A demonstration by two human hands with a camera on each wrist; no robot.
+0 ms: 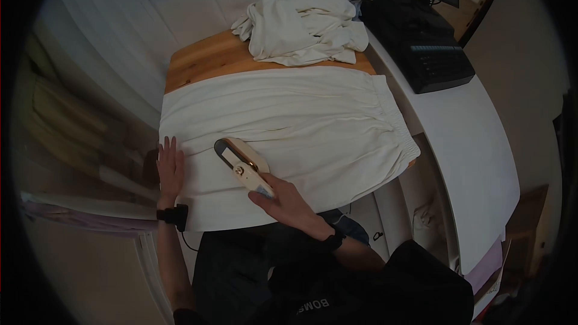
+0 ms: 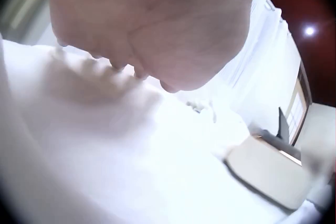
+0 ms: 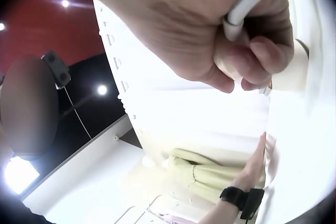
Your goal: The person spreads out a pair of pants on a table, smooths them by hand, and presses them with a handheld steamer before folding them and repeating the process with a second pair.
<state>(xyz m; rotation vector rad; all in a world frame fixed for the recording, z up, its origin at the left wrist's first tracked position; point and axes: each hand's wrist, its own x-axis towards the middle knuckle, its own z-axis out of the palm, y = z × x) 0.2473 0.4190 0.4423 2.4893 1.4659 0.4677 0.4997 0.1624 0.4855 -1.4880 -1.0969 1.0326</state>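
Observation:
A white garment (image 1: pixel 301 108) with a gathered elastic waistband (image 1: pixel 396 114) lies spread over a wooden board (image 1: pixel 205 60), waistband to the right. My right hand (image 1: pixel 288 204) grips the handle of a cream handheld steam iron (image 1: pixel 256 155), which is over the garment left of its middle. In the right wrist view, fingers curl round the handle and a pale cord (image 3: pixel 252 3) runs from it. My left hand (image 1: pixel 171 171) lies with straight fingers at the garment's left edge. The left wrist view shows its fingertips (image 2: pixel 118 66) close over the cloth, the iron's cream side beyond.
A crumpled pile of white cloth (image 1: pixel 304 27) sits at the board's far end. To the right is a white counter (image 1: pixel 469 126) with a black machine (image 1: pixel 421 42) and a screen. White curtains (image 1: pixel 108 48) hang close along the left and back.

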